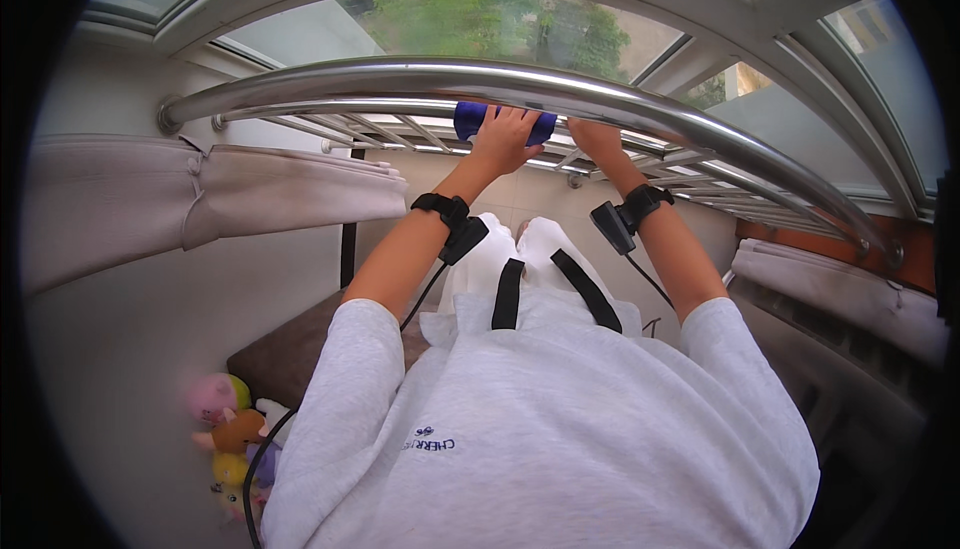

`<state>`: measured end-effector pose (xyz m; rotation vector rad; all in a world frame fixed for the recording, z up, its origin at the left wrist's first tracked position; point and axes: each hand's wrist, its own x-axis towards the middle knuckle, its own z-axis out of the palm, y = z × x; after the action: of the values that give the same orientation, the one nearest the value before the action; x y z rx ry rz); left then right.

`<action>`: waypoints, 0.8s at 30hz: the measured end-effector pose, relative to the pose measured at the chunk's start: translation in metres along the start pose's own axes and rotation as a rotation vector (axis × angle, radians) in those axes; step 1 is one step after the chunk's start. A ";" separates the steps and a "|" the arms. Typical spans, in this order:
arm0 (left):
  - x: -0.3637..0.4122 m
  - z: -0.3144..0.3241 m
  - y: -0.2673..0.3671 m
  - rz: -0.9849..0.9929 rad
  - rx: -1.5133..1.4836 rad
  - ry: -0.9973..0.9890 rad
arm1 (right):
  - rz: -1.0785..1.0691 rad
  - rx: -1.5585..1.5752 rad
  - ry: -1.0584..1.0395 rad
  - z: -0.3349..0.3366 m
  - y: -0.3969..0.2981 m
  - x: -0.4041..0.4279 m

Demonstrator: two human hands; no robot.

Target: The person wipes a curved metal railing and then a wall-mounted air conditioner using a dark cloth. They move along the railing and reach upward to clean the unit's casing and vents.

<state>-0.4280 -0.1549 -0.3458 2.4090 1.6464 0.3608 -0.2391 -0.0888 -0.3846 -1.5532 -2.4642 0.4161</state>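
A blue cloth [469, 120] is wrapped over a metal rail of the window guard, just beneath the thick curved stainless steel handrail [420, 78]. My left hand [508, 135] lies on the cloth with its fingers bent over it, pressing it around the rail. To the right, my right hand [595, 136] reaches under the handrail to the lower rails [637, 145]; its fingers are hidden behind the handrail, so its hold cannot be made out. Each wrist wears a black strap with a small device and a cable.
Window panes [480, 24] stand beyond the handrail, with greenery outside. A tied curtain [300, 189] hangs at the left, another curtain [832, 286] at the right. Plush toys [238, 433] lie at the lower left beside a brown padded surface [285, 346].
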 end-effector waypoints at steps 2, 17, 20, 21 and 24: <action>0.002 0.000 -0.003 -0.019 0.020 -0.007 | 0.175 0.023 -0.149 -0.006 -0.008 -0.003; -0.123 -0.082 -0.272 -0.518 0.248 0.105 | 0.136 -0.220 0.058 0.026 0.029 -0.019; -0.141 -0.096 -0.323 -0.607 0.361 0.093 | 0.075 -0.464 0.034 0.036 0.050 -0.028; -0.144 -0.098 -0.335 -0.626 0.394 0.089 | 0.058 -0.528 0.035 0.037 0.055 -0.031; -0.145 -0.094 -0.349 -0.599 0.355 0.322 | 0.110 -0.528 0.053 0.040 0.062 -0.041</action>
<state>-0.8166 -0.1621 -0.3742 1.9865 2.6587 0.3875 -0.1814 -0.1054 -0.4438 -1.8568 -2.5847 -0.2880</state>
